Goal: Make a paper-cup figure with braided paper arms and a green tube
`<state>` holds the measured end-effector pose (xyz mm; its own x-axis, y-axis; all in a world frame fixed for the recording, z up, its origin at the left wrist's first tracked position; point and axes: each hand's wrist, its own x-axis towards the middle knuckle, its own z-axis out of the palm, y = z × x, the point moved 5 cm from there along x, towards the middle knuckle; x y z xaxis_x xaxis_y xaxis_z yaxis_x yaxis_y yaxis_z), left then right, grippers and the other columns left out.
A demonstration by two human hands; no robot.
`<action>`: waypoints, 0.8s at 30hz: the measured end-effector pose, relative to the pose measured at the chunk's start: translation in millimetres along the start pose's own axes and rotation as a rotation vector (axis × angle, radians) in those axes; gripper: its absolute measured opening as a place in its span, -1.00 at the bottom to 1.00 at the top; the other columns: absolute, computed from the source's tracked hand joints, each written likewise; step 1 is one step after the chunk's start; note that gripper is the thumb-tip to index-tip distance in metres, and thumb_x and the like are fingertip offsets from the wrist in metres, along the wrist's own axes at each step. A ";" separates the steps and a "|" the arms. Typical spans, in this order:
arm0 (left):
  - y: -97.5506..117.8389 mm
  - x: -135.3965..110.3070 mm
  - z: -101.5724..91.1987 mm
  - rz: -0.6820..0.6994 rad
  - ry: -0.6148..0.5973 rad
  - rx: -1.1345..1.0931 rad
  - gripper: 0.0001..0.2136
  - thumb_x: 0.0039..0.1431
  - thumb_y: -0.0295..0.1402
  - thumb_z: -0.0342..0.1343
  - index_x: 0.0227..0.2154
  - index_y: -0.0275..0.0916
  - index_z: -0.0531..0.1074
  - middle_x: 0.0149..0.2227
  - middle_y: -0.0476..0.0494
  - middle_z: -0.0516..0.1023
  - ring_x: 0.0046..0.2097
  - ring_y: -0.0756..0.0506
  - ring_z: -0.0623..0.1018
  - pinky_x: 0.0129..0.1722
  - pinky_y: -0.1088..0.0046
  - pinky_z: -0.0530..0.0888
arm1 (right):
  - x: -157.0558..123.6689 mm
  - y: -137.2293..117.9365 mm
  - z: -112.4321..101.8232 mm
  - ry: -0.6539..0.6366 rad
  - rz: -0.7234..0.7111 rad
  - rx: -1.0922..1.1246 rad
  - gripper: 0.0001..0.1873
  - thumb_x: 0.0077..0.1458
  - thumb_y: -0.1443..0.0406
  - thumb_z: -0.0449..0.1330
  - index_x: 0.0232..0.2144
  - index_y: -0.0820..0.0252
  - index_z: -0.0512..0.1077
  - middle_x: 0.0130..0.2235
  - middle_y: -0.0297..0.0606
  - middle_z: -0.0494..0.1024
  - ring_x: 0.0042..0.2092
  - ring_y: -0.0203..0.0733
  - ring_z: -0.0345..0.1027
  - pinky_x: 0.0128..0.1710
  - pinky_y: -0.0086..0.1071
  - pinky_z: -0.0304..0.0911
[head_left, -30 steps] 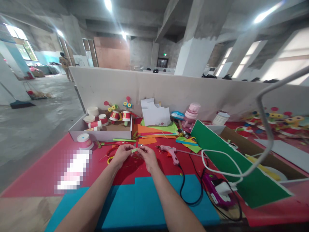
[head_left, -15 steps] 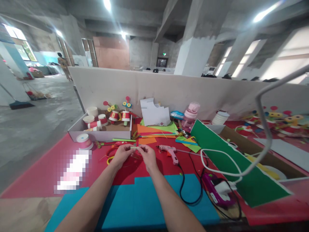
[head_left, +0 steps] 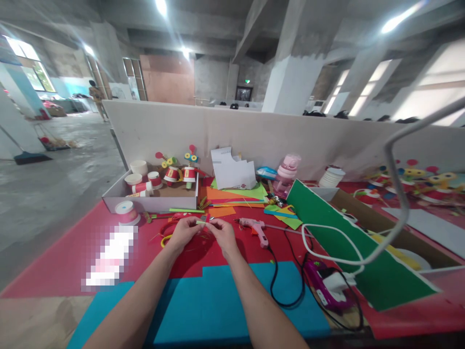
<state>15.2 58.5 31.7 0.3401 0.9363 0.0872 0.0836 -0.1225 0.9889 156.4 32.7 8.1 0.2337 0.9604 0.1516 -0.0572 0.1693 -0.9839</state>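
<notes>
My left hand (head_left: 184, 232) and my right hand (head_left: 222, 234) meet over the red table covering, fingertips almost touching. Between them they pinch a small light-green paper strip (head_left: 201, 222). Below and beside my left hand lie scissors with yellow handles (head_left: 166, 240), partly hidden by that hand. To the right of my right hand rests a pink hot glue gun (head_left: 255, 229), its black cord running toward the front. Behind my hands are an orange paper piece (head_left: 222, 212) and a bright green strip (head_left: 187, 211).
A white box (head_left: 150, 202) holds paper cups and cup figures. Beside it stands a paper cup (head_left: 125, 213). Blue sheets (head_left: 232, 305) cover the front. At right are a purple power strip (head_left: 329, 286), a green-sided box (head_left: 348, 252) and a looping white cable (head_left: 334, 259).
My fingers have shifted slightly around the light-green strip, which shows a little more now. Far left, a person in the background has moved slightly. The tabletop things look unmoved.
</notes>
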 end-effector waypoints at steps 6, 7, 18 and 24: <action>-1.6 1.3 -1.2 0.000 0.008 -0.003 -0.69 -0.11 -0.11 0.26 -0.54 -0.29 0.45 -0.60 0.03 0.39 -0.52 0.04 0.30 -0.48 0.53 0.18 | -0.9 -2.4 1.4 -0.010 0.002 0.031 -0.73 -0.18 0.10 0.33 -0.52 0.19 0.49 -0.53 -0.37 0.47 -0.43 -0.26 0.28 -0.38 -0.42 0.18; -1.4 1.4 -1.2 0.004 0.006 -0.003 -0.70 -0.12 -0.11 0.27 -0.55 -0.29 0.45 -0.60 0.03 0.39 -0.52 0.04 0.30 -0.48 0.53 0.18 | -0.7 -2.3 1.3 -0.010 0.001 0.036 -0.73 -0.18 0.11 0.33 -0.52 0.19 0.49 -0.54 -0.37 0.47 -0.44 -0.26 0.28 -0.39 -0.42 0.18; -7.8 4.8 -5.9 -0.004 0.056 0.003 -0.71 -0.16 -0.13 0.30 -0.54 -0.28 0.46 -0.63 0.06 0.36 -0.56 0.06 0.27 -0.53 0.54 0.14 | -3.9 -1.0 7.5 0.007 0.097 0.149 -0.65 -0.29 0.06 0.38 -0.55 0.17 0.42 -0.60 -0.42 0.40 -0.50 -0.28 0.26 -0.46 -0.43 0.17; -8.5 5.2 -5.8 0.010 0.045 -0.007 -0.72 -0.15 -0.15 0.29 -0.56 -0.28 0.44 -0.63 0.05 0.38 -0.56 0.05 0.29 -0.51 0.54 0.16 | -4.9 -3.4 8.1 0.007 0.112 0.162 -0.62 -0.32 0.03 0.39 -0.54 0.17 0.43 -0.58 -0.41 0.41 -0.50 -0.28 0.27 -0.47 -0.43 0.16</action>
<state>10.9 66.3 24.4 0.2988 0.9488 0.1022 0.0738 -0.1297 0.9888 147.7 29.2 11.4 0.2244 0.9736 0.0410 -0.2382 0.0956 -0.9665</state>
